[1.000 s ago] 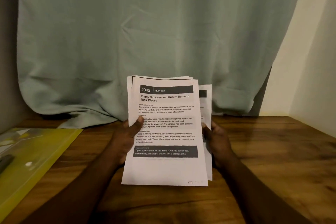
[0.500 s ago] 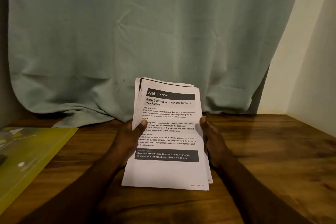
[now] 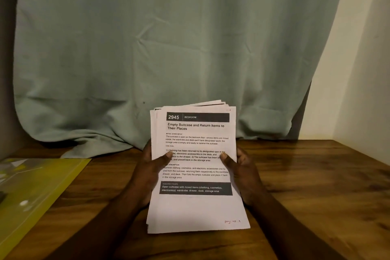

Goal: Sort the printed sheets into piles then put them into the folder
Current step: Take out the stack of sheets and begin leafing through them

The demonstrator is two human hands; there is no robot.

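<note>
Printed sheets point(image 3: 196, 167) upright, mid-counter point(image 3: 316, 186), gripped by my left hand point(image 3: 147, 173) and right hand point(image 3: 242, 173); fingers behind hidden, lower sheets unreadable. Yellow folder point(image 3: 42, 188) cut off at left edge; right side bare

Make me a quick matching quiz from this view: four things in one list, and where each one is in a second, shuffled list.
Things:
1. stack of printed sheets
2. yellow folder
3. green curtain
4. right hand

Places:
A. hanging behind the wooden table
B. gripping the stack's right edge
C. lying flat at the table's left side
D. held between both hands, centre

Pairs: 1-D, 2-C, 3-A, 4-B
</note>
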